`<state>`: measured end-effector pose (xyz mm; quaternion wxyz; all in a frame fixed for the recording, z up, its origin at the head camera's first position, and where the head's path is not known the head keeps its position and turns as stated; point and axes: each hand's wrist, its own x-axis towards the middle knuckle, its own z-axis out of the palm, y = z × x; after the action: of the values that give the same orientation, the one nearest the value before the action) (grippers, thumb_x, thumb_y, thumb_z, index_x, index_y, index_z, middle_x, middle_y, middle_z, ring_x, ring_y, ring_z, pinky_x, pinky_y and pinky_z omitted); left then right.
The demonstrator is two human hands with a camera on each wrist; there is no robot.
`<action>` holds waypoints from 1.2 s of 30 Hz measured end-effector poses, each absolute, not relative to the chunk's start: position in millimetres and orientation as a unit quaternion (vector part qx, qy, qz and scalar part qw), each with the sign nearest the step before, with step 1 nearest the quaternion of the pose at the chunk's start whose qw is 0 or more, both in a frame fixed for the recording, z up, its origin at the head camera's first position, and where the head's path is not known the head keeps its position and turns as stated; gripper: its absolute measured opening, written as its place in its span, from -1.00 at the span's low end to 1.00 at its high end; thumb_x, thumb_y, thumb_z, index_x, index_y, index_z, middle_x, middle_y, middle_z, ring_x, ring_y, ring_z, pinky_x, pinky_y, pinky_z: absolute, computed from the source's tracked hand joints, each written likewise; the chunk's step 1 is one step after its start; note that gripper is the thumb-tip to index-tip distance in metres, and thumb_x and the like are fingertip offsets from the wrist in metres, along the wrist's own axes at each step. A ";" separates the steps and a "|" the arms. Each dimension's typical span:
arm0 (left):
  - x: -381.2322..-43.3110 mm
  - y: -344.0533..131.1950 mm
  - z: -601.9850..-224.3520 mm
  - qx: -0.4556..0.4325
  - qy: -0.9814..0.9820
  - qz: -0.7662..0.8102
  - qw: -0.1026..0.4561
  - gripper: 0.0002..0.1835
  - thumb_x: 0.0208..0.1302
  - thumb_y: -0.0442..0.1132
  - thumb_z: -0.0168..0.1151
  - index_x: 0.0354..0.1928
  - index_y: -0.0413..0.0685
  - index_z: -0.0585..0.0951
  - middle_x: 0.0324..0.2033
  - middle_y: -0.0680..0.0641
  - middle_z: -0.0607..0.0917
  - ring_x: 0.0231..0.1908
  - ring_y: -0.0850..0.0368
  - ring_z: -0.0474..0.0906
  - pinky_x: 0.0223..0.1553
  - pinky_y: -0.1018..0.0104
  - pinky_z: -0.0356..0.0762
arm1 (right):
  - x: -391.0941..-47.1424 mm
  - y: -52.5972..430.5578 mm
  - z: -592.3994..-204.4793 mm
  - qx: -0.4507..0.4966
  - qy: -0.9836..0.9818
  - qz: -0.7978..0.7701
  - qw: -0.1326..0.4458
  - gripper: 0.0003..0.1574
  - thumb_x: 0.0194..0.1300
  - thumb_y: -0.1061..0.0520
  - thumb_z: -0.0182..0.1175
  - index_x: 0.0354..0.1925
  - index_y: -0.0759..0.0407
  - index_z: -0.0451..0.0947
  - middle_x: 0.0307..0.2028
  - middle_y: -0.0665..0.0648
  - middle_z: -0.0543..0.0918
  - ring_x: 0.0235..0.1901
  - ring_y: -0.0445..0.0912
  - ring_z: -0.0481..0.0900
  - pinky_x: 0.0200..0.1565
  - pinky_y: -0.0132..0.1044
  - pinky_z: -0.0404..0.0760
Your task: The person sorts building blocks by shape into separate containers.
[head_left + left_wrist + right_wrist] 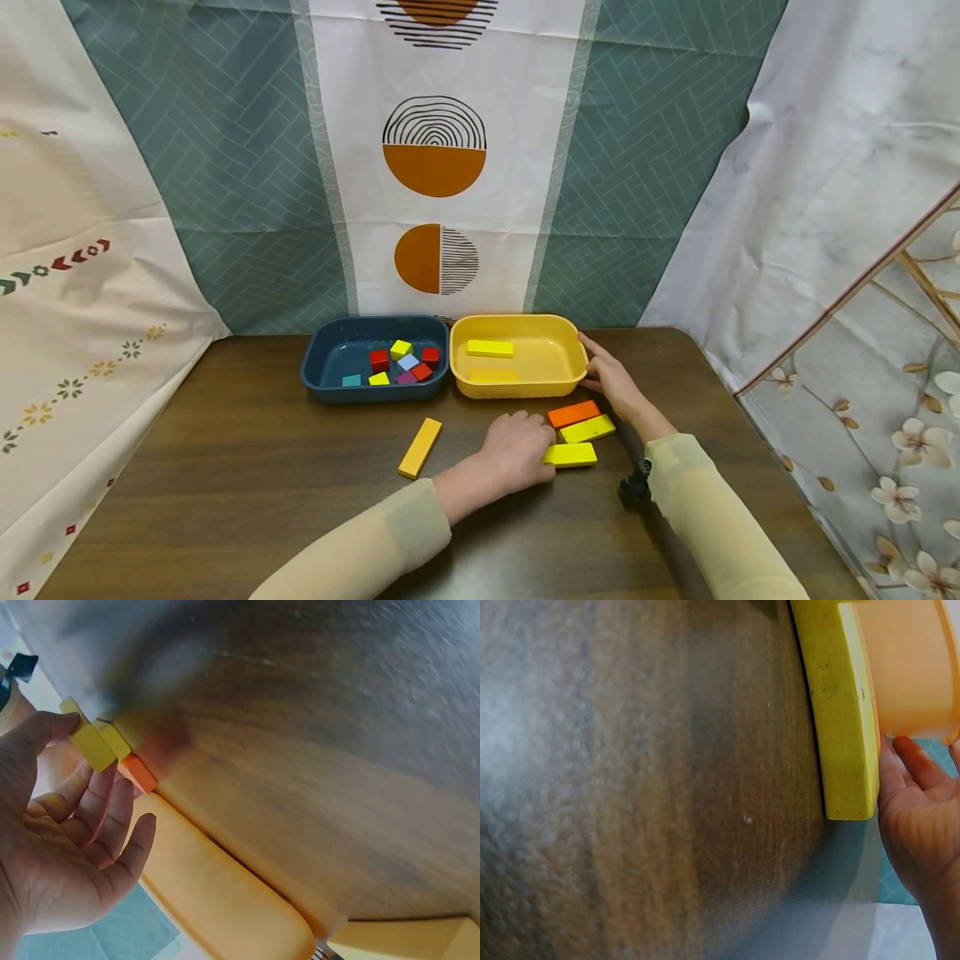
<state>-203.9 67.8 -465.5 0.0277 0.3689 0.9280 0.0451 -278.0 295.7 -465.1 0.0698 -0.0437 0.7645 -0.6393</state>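
Note:
My left hand [516, 452] reaches in front of the yellow tray and pinches a bright yellow block [572, 455] between thumb and fingers. In the left wrist view that block [93, 746] stands out at the thumb tip, while the other fingers spread loosely. Just behind it lie a second yellow block [588, 429] and an orange block [573, 414], side by side on the table. My right hand [617, 382] rests against the right end of the yellow tray [517, 390], its fingers extended along the outer wall. Two yellow blocks lie inside the tray, one being the upper block [491, 349].
A dark blue tray [375, 395] touches the yellow tray's left side and holds several small coloured cubes. An amber block [420, 448] lies alone on the brown table [225, 483], left of my left hand. Patterned cloth [247, 167] hangs behind the table.

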 end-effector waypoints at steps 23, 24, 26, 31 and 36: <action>-210.1 43.7 -433.4 0.364 0.926 0.099 -0.008 -0.58 0.14 0.08 0.48 0.02 0.10 0.76 -0.33 0.12 0.60 -0.31 0.15 0.39 -0.28 0.32 0.41 | -295.3 305.2 -495.1 -0.037 0.776 -0.627 0.049 -0.15 0.45 0.24 -0.21 0.65 0.00 -0.02 0.62 0.03 -0.03 0.46 0.19 0.20 0.33 0.15 0.36; -210.4 42.5 -431.9 0.364 0.926 0.101 -0.011 -0.58 0.15 0.09 0.47 0.02 0.10 0.76 -0.31 0.12 0.61 -0.30 0.15 0.39 -0.27 0.32 0.41 | -295.5 305.1 -495.2 -0.037 0.777 -0.626 0.049 -0.15 0.45 0.24 -0.21 0.65 0.00 -0.02 0.62 0.04 -0.03 0.47 0.20 0.20 0.33 0.15 0.36; -211.0 40.2 -429.0 0.364 0.925 0.106 -0.018 -0.58 0.15 0.09 0.47 0.01 0.10 0.75 -0.31 0.12 0.61 -0.30 0.16 0.40 -0.26 0.32 0.43 | -295.6 304.8 -495.1 -0.038 0.779 -0.623 0.050 -0.15 0.45 0.24 -0.21 0.65 0.01 -0.03 0.62 0.05 -0.03 0.47 0.20 0.20 0.34 0.14 0.36; -213.2 35.8 -421.2 0.359 0.925 0.123 -0.026 -0.58 0.17 0.09 0.46 0.01 0.09 0.75 -0.32 0.13 0.59 -0.31 0.17 0.41 -0.27 0.32 0.44 | -294.6 304.1 -494.1 -0.038 0.779 -0.624 0.050 -0.16 0.46 0.24 -0.22 0.65 0.01 -0.03 0.62 0.05 -0.03 0.48 0.20 0.18 0.34 0.14 0.35; -217.1 32.5 -416.9 0.354 0.925 0.133 -0.039 -0.59 0.17 0.08 0.44 0.01 0.08 0.75 -0.33 0.12 0.57 -0.33 0.16 0.40 -0.30 0.34 0.43 | -293.1 304.2 -493.3 -0.034 0.785 -0.616 0.051 -0.16 0.48 0.24 -0.22 0.65 -0.03 -0.03 0.62 0.02 -0.03 0.47 0.19 0.21 0.35 0.12 0.35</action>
<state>-217.1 32.5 -416.9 -0.0388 0.3543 0.9248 0.1330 -293.1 304.2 -493.3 0.0506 -0.0336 0.7853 -0.6162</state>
